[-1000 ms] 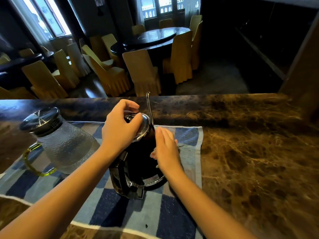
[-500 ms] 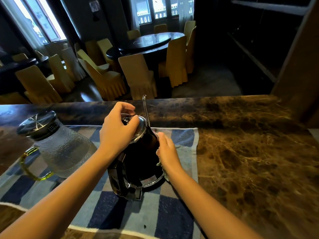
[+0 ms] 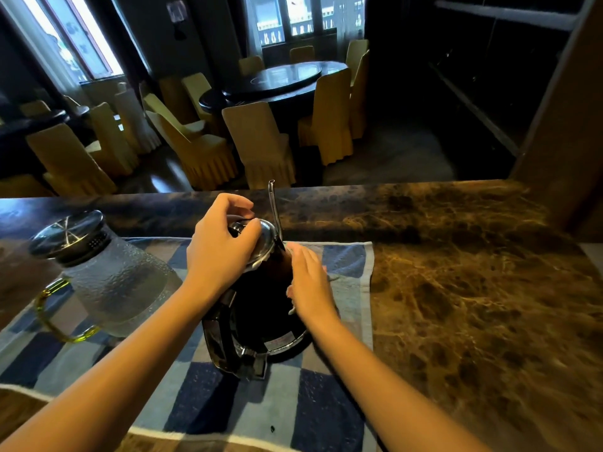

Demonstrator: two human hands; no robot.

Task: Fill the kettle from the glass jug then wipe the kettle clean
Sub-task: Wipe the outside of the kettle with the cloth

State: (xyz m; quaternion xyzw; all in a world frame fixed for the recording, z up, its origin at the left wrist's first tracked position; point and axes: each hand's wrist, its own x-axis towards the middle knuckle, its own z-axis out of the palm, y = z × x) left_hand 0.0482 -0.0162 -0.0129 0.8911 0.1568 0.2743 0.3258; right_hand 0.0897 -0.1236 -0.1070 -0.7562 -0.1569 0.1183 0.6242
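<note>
A black kettle [image 3: 261, 308] with a thin gooseneck spout and a shiny metal lid stands on a blue checked cloth [image 3: 346, 282] in the middle of the counter. My left hand [image 3: 222, 249] grips the lid from above. My right hand [image 3: 310, 285] lies flat against the kettle's right side, pressing a small pale wipe of which only a scrap shows under the palm. The textured glass jug [image 3: 114, 285], with a dark lid and a yellow-green handle, stands on the cloth to the left, apart from both hands.
The brown marble counter [image 3: 473, 305] stretches to the right of the cloth. Its far edge drops off to a dim dining room with round tables and covered chairs [image 3: 261, 141]. A dark wooden post [image 3: 561, 125] rises at the right.
My right hand has slid up the kettle's right side toward the lid. My left hand has stayed on the lid. The jug has not moved.
</note>
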